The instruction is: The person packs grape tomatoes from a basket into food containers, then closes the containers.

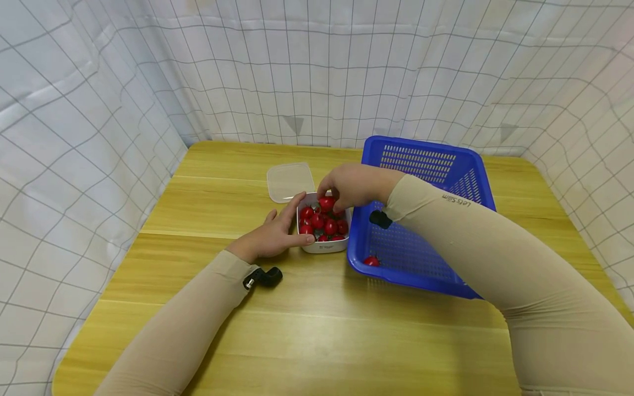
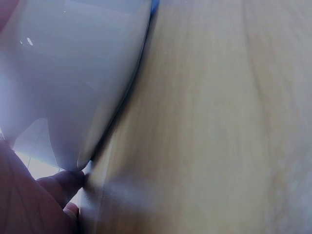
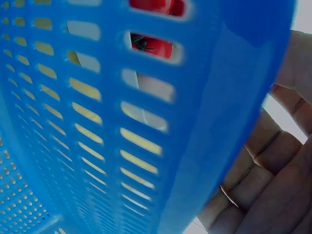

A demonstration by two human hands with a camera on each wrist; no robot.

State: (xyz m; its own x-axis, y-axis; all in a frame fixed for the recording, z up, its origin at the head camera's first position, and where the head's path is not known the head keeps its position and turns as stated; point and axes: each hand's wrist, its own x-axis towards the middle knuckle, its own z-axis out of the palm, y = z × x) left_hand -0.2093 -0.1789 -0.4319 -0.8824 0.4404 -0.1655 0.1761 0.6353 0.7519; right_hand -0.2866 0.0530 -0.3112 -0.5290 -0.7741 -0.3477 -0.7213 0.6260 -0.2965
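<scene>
A white square container [image 1: 324, 248] full of several red cherry tomatoes [image 1: 317, 221] stands on the table. My left hand [image 1: 269, 234] holds it from the left, thumb at the near rim and index finger along the far left corner. In the left wrist view, fingers [image 2: 61, 187] lie along the container's glossy wall [image 2: 87, 68]. My right hand [image 1: 354, 186] reaches over the container from the right, its fingers pinching a cherry tomato [image 1: 326, 203] at the top of the pile. The right wrist view shows its curled fingers [image 3: 278, 151] beyond the basket wall.
Right of the container stands a blue slotted basket [image 1: 356, 242], touching or nearly touching it, with a red tomato [image 1: 371, 260] in its near left corner. A clear lid [image 1: 289, 181] lies behind the container. Gridded white curtains [image 1: 317, 82] border the wooden table [image 1: 307, 341].
</scene>
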